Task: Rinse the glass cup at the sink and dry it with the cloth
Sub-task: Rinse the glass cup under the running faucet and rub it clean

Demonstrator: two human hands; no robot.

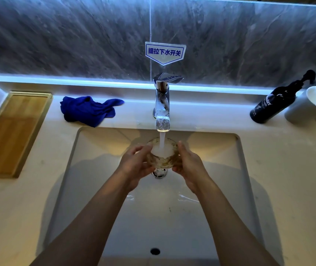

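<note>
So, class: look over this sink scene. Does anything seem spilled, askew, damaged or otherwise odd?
Nothing stands out. Both hands, left and right, hold the glass cup upright under the running faucet, above the sink. The blue cloth lies crumpled on the ledge, and the dark pump bottle only appears tilted, probably from the wide-angle lens.

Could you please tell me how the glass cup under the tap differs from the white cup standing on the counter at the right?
The glass cup is clear and textured; the white cup is opaque and smooth. The glass cup is held over the sink between the left hand and the right hand, while the white cup stands untouched beside the dark pump bottle. Water is pouring from the faucet into the glass cup; the white cup gets none. Both are upright, mouths up.
</note>
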